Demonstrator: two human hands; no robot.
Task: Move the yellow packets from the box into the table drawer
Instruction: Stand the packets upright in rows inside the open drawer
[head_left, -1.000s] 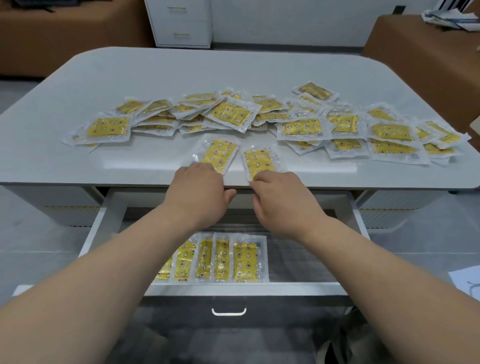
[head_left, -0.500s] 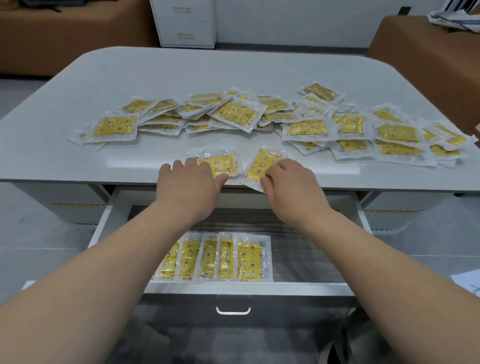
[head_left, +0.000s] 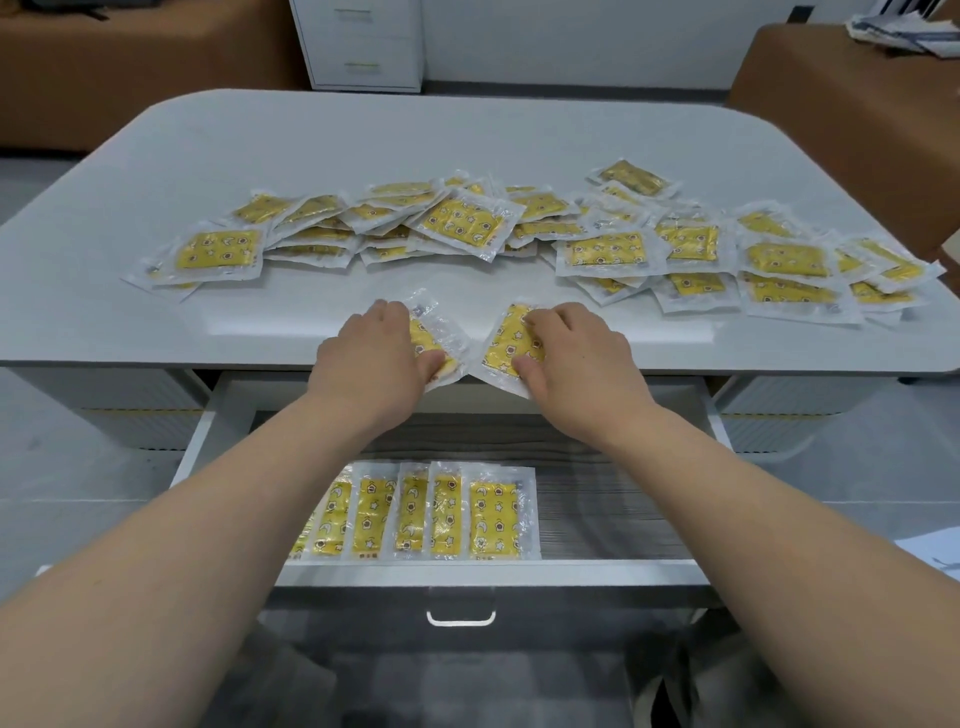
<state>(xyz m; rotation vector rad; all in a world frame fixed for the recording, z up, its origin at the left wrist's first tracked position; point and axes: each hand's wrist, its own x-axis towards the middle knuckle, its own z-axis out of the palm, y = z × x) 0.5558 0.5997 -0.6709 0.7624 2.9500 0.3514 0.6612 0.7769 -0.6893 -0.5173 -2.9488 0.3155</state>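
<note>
The left hand pinches the left packet and the right hand pinches the right packet, both yellow, hanging over the table edge above the open drawer; a loose hold could drop one outside it.

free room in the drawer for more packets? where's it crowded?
Drawer: bare floor right of the packet row, to the right wall, and behind the row. Table: far half bare; the loose pile crowds the middle band.
</note>
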